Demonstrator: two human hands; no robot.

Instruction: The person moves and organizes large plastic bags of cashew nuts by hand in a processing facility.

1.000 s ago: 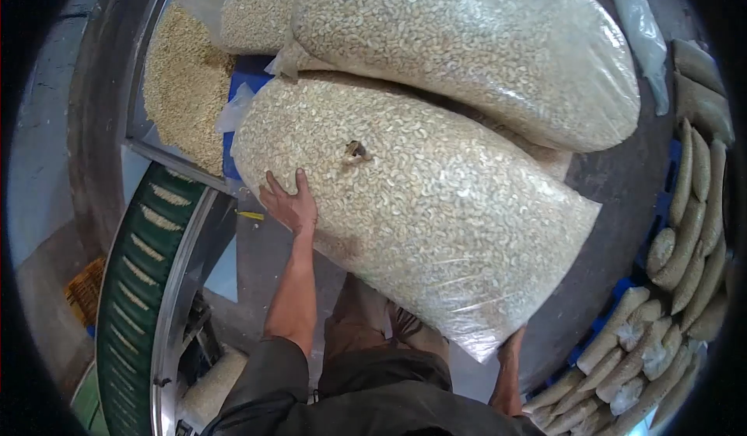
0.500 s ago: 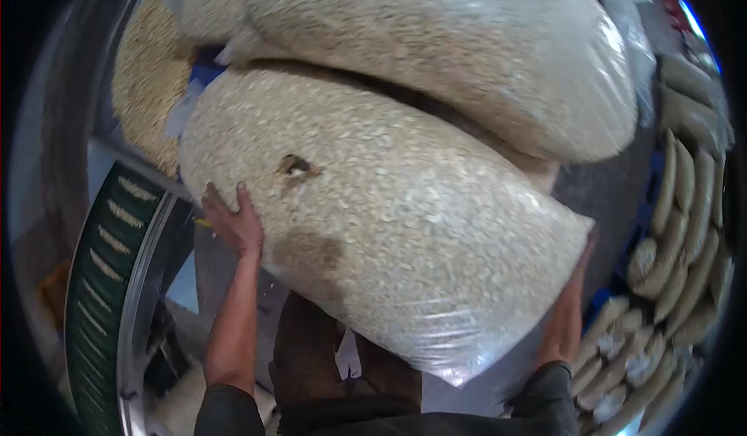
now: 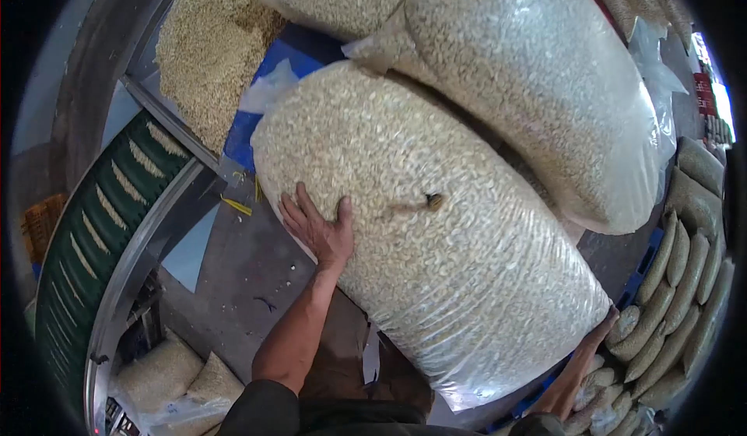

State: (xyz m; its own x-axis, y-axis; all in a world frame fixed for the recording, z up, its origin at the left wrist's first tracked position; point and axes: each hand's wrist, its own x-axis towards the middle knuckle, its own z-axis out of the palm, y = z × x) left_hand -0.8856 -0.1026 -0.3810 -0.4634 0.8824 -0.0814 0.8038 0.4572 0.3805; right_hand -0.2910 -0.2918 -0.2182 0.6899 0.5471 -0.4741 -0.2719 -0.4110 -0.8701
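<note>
A large clear plastic bag [image 3: 436, 257] full of pale, curved kernels that look like cashews lies slanted in front of me. My left hand [image 3: 320, 230] rests on its near left side, fingers spread, palm against the plastic. At the lower right corner of the bag, my right hand [image 3: 601, 328] grips the end; most of its fingers are hidden behind the plastic. A small dark brown spot [image 3: 433, 201] shows on the bag's upper face. A second full bag [image 3: 537, 86] lies right behind the first.
Loose kernels [image 3: 210, 54] are heaped in a metal-sided tray beside a blue sheet [image 3: 292, 50]. A green conveyor belt [image 3: 101, 226] with rows of kernels runs along the left. Stacked full sacks [image 3: 661, 311] stand on the right, more bags [image 3: 167, 377] on the floor at lower left.
The near bag now lies at a steeper slant, its right end lower. My left hand sits further in on its side. The whole view has shifted, with things appearing further right.
</note>
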